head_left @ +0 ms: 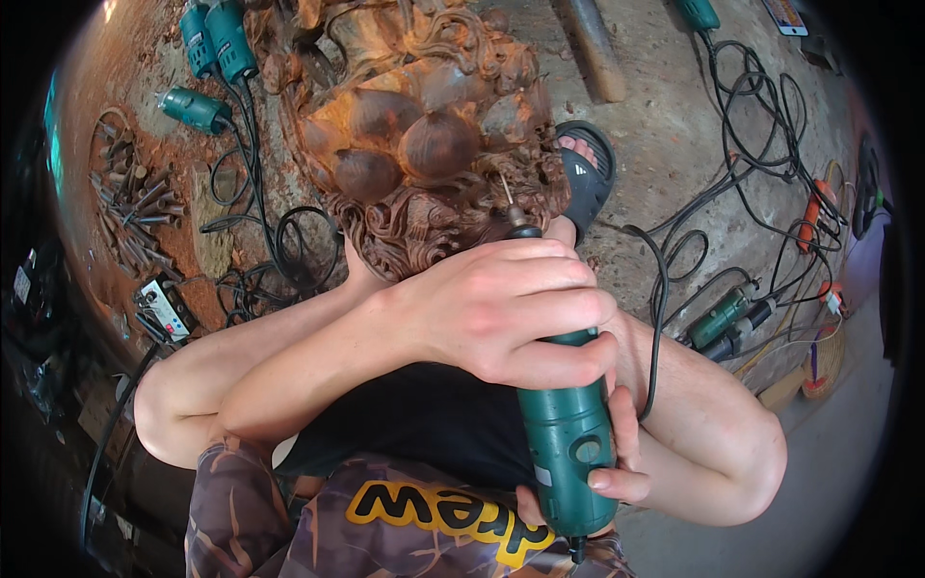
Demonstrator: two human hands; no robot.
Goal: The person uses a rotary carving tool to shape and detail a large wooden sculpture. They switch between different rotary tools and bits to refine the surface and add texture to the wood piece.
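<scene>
A dark green die grinder (568, 453) lies slantwise in front of my body, its nose toward the carving. My left hand (520, 313) wraps round its front part, arm reaching across from the left. Lower down, my right hand (626, 443) grips the rear of the body, with only some fingers showing; the rest is behind the tool. A thin bit (507, 191) sticks out of the nose, against or just above the carved wood; I cannot tell which. That reddish-brown wood carving (438, 144), with rounded bulges and curling grooves, stands between my legs.
More green grinders (231, 43) lie at the upper left, beside a heap of loose bits (140, 207). A small white control box (166, 310) sits at left. Black cables (761, 96) loop over the floor at right, near another grinder (721, 316). My sandaled foot (586, 173) is beside the carving.
</scene>
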